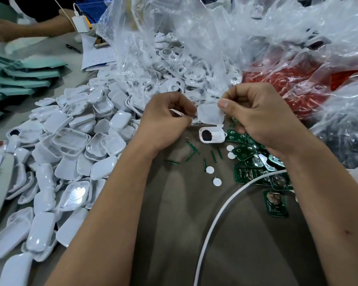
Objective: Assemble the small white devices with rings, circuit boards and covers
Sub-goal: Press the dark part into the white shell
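Observation:
My right hand (260,118) pinches a white plastic cover (210,114) by its upper right corner between thumb and fingers. My left hand (165,120) is curled and pinches a small thin white piece (176,112) just left of that cover. Below the two hands a white device shell (212,135) with a dark round part inside lies on the grey table. Green circuit boards (256,170) are heaped under my right wrist. A large pile of white covers (74,145) spreads to the left.
Small white discs (210,169) and thin green strips (213,156) lie scattered on the table. A white cable (215,219) arcs across the front. Clear plastic bags (174,48) of white parts and a red-filled bag (293,83) stand behind. Another person's arm (25,27) rests at far left.

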Demonstrator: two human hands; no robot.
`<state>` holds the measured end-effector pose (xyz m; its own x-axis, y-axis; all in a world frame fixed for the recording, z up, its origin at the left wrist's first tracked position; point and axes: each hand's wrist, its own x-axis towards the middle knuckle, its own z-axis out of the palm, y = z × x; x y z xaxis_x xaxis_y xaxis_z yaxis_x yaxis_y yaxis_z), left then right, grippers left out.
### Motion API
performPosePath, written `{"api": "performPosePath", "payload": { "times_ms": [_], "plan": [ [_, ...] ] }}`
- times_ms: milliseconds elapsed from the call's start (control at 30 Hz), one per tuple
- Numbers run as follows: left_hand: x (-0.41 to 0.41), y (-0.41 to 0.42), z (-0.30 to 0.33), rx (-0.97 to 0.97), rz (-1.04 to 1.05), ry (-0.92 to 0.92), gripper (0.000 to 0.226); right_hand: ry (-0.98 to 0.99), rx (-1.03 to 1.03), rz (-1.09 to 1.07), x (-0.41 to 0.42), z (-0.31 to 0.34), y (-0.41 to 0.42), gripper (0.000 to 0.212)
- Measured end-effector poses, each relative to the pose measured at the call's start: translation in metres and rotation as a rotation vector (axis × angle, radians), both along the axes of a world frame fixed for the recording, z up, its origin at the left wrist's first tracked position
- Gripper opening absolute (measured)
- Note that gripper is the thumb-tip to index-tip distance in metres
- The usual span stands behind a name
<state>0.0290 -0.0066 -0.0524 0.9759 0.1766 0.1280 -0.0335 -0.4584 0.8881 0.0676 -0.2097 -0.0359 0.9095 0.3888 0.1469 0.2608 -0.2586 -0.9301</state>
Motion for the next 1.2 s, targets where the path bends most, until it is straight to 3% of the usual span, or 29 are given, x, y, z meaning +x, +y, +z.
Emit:
{"api": "performPosePath", "payload": {
  "times_ms": [167,367,533,1200],
  "plan": [
    [-0.006,-0.004,0.004,0.24,-0.207,0.065,0.039,0.029,-0.143,0.05,0.003,-0.004,-0.003,0.021],
    [-0.009,-0.003,0.003,0.216,-0.332,0.115,0.04,0.013,-0.339,0.019,0.003,-0.011,0.001,0.023],
    [-0.008,-0.008,-0.002,0.294,-0.301,0.065,0.054,-0.023,-0.416,-0.049,0.003,-0.01,0.003,0.028],
    [-0.002,-0.009,-0.01,0.278,-0.283,-0.015,0.043,-0.17,-0.505,-0.15,0.001,-0.013,0.008,0.021]
  ]
}}
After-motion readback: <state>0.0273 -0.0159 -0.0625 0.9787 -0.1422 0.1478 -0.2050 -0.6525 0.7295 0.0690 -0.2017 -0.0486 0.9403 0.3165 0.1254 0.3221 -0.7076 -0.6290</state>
